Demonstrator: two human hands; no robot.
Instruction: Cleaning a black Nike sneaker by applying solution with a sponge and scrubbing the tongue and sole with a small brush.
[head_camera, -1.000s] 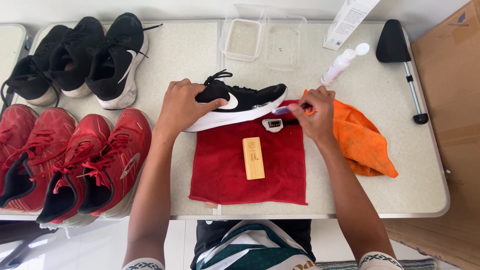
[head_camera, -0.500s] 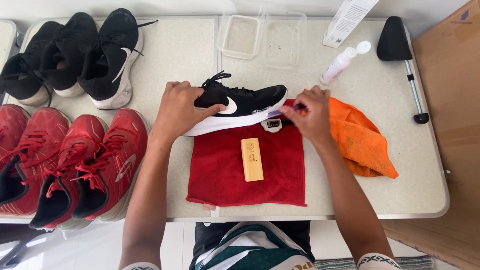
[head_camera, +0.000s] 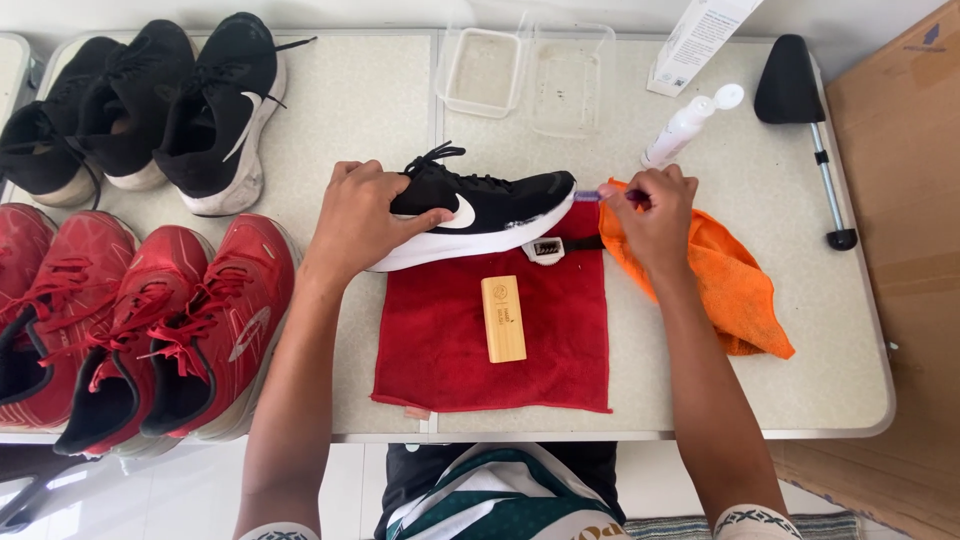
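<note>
A black sneaker with a white sole (head_camera: 490, 205) lies on its side across the top edge of a red towel (head_camera: 470, 370). My left hand (head_camera: 365, 220) is clamped over its heel end and pins it down. My right hand (head_camera: 655, 215) pinches a thin purple-handled brush (head_camera: 592, 196) whose tip meets the toe of the sneaker. A small black and white object (head_camera: 547, 249) lies just under the toe. On the towel rests a wooden block brush (head_camera: 503, 318). A crumpled orange cloth (head_camera: 735, 290) lies beneath my right wrist.
Black sneakers (head_camera: 215, 110) stand at the back left, red sneakers (head_camera: 200, 330) at the front left. Two clear tubs (head_camera: 480, 70) sit at the back, with a white bottle (head_camera: 690, 122), a white carton (head_camera: 700, 40) and a black shoe tree (head_camera: 795, 95). Cardboard (head_camera: 900, 200) borders the table's right.
My right hand has slid slightly to the right, from over the toe to just off it. My left hand keeps its hold on the sneaker.
</note>
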